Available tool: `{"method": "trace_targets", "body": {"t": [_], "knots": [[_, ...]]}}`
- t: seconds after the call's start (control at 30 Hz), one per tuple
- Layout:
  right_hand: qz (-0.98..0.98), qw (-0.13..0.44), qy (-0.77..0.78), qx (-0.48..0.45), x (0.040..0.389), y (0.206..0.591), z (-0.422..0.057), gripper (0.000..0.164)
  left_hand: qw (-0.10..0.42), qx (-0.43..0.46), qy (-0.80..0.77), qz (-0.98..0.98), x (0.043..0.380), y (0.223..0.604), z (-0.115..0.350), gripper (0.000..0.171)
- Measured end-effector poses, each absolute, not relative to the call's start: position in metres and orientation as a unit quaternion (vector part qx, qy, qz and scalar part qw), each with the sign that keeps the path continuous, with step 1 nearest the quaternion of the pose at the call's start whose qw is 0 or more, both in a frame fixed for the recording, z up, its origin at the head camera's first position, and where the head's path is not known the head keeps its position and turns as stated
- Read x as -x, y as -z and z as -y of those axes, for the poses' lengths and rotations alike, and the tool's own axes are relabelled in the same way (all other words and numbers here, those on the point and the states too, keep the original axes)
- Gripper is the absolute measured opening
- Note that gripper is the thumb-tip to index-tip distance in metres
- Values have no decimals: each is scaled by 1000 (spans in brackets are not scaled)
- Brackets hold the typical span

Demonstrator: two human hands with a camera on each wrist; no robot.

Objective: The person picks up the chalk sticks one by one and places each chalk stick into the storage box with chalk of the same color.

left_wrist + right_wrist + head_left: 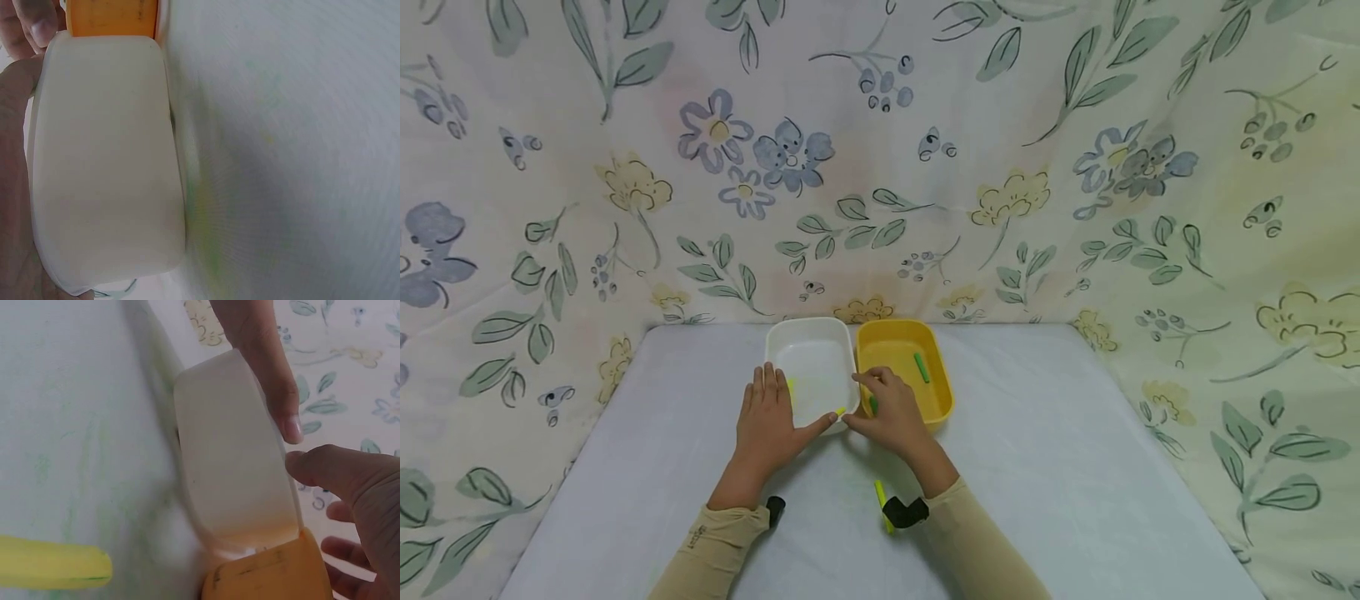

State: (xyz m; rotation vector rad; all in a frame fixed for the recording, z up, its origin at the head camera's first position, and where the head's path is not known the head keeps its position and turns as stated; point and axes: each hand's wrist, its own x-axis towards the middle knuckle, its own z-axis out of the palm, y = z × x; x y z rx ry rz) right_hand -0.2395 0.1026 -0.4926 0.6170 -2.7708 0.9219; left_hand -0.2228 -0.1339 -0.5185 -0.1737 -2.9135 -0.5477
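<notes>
A white plastic tray stands beside a yellow tray. My left hand lies over the white tray's left rim with straight fingers, its thumb stretched along the front rim. The right hand is at the tray's front right corner, thumb tip on the rim and index fingertip at the side between the trays. A yellow chalk stick shows between the thumbs, and another yellow chalk by the left fingers. Inside the yellow tray are a green chalk stick and a second green chalk, partly covered by the right hand.
One more yellow chalk stick lies on the white-covered table under the right wrist, partly hidden by a black wrist camera. Faint green and yellow smears mark the cloth. A floral curtain rises behind the trays and along both sides.
</notes>
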Motion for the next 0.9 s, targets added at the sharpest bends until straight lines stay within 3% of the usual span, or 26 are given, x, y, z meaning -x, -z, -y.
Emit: {"method": "trace_targets", "body": {"t": [0.3,0.9], "knots": [[907,158,-299,-249,233,505,-116,55,86,64,185,977,224,522,133,135],[897,147,-258,-326,188,510,-145,50,82,57,178,979,225,520,134,135]]}}
